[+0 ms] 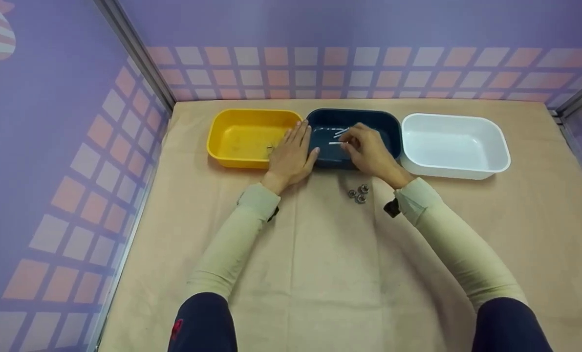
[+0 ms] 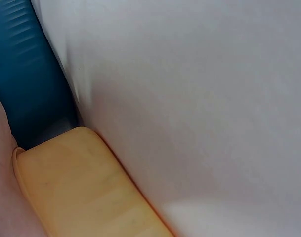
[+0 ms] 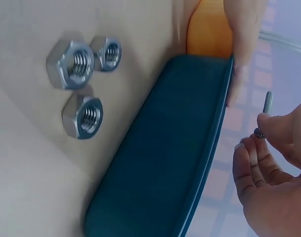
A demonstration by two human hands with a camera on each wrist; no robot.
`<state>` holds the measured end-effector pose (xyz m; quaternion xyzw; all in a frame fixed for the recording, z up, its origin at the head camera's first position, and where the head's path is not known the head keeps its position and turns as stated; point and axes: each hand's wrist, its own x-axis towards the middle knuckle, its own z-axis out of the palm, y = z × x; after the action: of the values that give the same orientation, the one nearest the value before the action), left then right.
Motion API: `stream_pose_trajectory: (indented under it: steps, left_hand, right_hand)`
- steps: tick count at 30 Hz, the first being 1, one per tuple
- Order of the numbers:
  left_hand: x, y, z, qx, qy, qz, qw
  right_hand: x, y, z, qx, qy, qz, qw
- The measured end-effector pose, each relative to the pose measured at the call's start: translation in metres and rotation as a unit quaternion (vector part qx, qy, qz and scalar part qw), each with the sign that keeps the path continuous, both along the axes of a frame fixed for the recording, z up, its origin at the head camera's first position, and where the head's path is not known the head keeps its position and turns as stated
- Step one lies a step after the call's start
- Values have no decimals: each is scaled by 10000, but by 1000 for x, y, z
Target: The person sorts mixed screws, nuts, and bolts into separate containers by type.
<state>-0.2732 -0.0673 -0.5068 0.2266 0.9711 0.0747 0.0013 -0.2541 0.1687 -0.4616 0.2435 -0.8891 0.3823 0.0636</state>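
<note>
Metal is what the right hand (image 3: 274, 163) works with: its fingertips pinch a thin bolt (image 3: 268, 103) above the dark blue tray (image 1: 320, 151), and more bolts (image 1: 340, 132) lie inside this tray. The left hand (image 1: 291, 156) rests flat with straight fingers on the near edge where the blue tray meets the yellow tray (image 1: 242, 142). Three nuts (image 1: 359, 193) wait on the brown cloth (image 1: 320, 269), just before the blue tray. I think the step goes well if the flat hand keeps the tray steady and the bolt is held near its head, so that the thread remains free
</note>
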Motion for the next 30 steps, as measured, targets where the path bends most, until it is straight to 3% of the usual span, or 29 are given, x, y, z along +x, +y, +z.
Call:
stream_pose_trajectory:
  steps: [15, 30]
  left_hand:
    - [1, 0, 2, -33, -53, 11, 10000]
    - [1, -1, 0, 25, 76, -15, 10000]
  right_hand:
    - [-33, 4, -13, 2, -49, -478, 9988]
    - [-39, 4, -22, -111, -85, -659, 9977]
